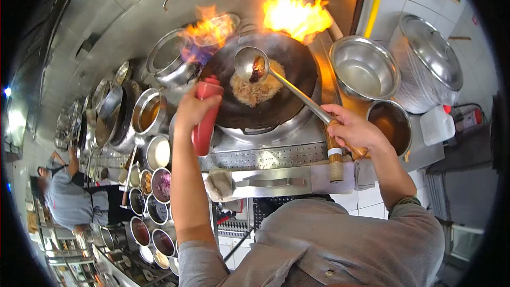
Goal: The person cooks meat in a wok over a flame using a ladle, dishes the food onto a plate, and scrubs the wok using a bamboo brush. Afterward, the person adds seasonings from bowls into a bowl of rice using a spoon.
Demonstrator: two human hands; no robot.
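Note:
My left hand (195, 107) is wrapped around a red squeeze bottle (207, 122) at the left side of a large black wok (215, 82). In my right hand (355, 130) is the wooden end of a long-handled ladle (249, 59). The ladle's bowl hangs over the wok with some dark sauce in it. Beneath it, a pale brown heap of food (254, 91) lies in the middle of the wok; I cannot tell its kind. Under my right hand, a second wooden handle (336, 162) with a white band rests across the stove edge.
Tall flames (295, 16) rise behind the wok. At the right stand a steel basin of clear liquid (365, 69), a pot of brown liquid (390, 122) and a lidded container (430, 58). Several ingredient bowls (161, 183) sit at the left. Another person (79, 196) is farther left.

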